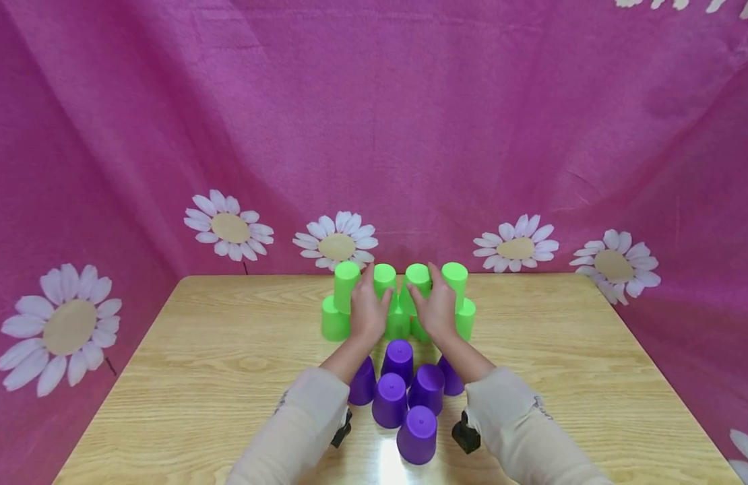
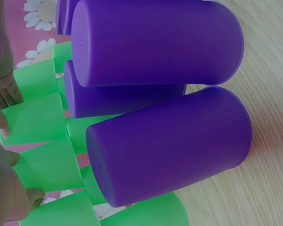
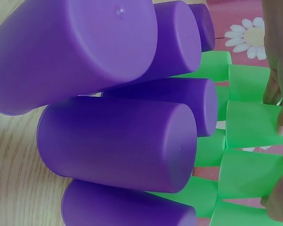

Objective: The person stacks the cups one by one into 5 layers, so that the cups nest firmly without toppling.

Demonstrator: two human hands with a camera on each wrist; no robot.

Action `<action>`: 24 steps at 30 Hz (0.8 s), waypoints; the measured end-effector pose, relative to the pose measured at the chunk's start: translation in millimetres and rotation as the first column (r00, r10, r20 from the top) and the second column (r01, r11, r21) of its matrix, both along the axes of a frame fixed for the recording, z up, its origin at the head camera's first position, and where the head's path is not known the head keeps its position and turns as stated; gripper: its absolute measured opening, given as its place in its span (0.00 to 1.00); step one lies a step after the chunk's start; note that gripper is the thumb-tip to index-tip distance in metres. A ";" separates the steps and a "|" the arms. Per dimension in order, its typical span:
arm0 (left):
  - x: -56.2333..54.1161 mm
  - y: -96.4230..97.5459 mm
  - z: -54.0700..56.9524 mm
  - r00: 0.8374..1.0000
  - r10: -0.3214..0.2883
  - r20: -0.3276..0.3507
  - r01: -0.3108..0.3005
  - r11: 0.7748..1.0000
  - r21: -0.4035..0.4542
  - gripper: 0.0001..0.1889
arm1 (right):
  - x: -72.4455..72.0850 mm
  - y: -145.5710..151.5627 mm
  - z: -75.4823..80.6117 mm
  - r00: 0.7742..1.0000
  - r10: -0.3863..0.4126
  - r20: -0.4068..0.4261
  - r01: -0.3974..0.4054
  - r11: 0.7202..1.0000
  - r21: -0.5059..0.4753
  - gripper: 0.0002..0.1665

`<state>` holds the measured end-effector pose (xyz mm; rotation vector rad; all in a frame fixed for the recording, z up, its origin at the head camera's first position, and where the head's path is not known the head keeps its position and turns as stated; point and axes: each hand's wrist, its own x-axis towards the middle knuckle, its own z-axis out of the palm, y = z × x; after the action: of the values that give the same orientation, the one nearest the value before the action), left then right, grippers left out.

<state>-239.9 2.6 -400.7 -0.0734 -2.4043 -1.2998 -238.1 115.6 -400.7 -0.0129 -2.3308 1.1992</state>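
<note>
Upside-down green cups stand in two rows at the back of the table, the upper row resting on the lower row (image 1: 334, 320). My left hand (image 1: 369, 310) grips an inner green cup (image 1: 385, 275) of the upper row, thumb on its near side. Beside it, my right hand (image 1: 439, 310) holds the neighbouring inner green cup (image 1: 417, 277) between thumb and fingers. In the left wrist view, the left hand's fingertips (image 2: 35, 194) lie against the side of its cup (image 2: 49, 165). The outer upper green cups (image 1: 347, 279) flank both hands.
Several upside-down purple cups (image 1: 419, 434) stand in a cluster in front of the green rows, between my forearms. They sit on a wooden table (image 1: 228, 377). Behind hangs a magenta cloth (image 1: 374, 135) with daisies. Black devices (image 1: 467, 433) are under both wrists.
</note>
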 end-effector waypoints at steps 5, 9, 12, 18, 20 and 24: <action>1.1 0.2 2.4 1.000 -0.005 -0.015 0.005 0.999 -0.043 0.29 | -1.1 -0.8 0.8 1.000 0.008 -0.024 -0.008 1.000 0.015 0.30; 1.5 0.4 3.4 1.000 -0.003 -0.013 0.002 0.998 -0.068 0.29 | -2.1 -1.5 1.2 1.000 0.005 -0.029 -0.004 0.999 0.034 0.30; 1.4 0.1 3.2 1.000 -0.003 -0.027 0.001 0.997 -0.076 0.28 | -2.1 -2.2 1.6 0.999 0.006 -0.031 -0.005 0.999 0.039 0.30; 1.2 -1.1 3.4 0.998 -0.020 -0.064 0.014 0.995 -0.102 0.28 | -1.3 -1.8 2.2 0.999 0.019 -0.045 -0.016 0.998 0.062 0.30; 1.2 -1.5 4.2 0.996 -0.021 -0.089 0.011 0.994 -0.112 0.28 | -0.5 -1.1 3.3 0.998 0.022 -0.057 -0.017 0.997 0.077 0.30; 1.7 -2.7 7.7 0.988 -0.018 -0.152 0.000 0.993 -0.118 0.26 | 3.5 1.0 8.6 0.996 0.020 -0.085 -0.013 0.997 0.082 0.31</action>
<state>-238.1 -0.2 -393.0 -0.2093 -2.3496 -1.1127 -234.7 116.5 -392.0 0.0855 -2.3063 1.0906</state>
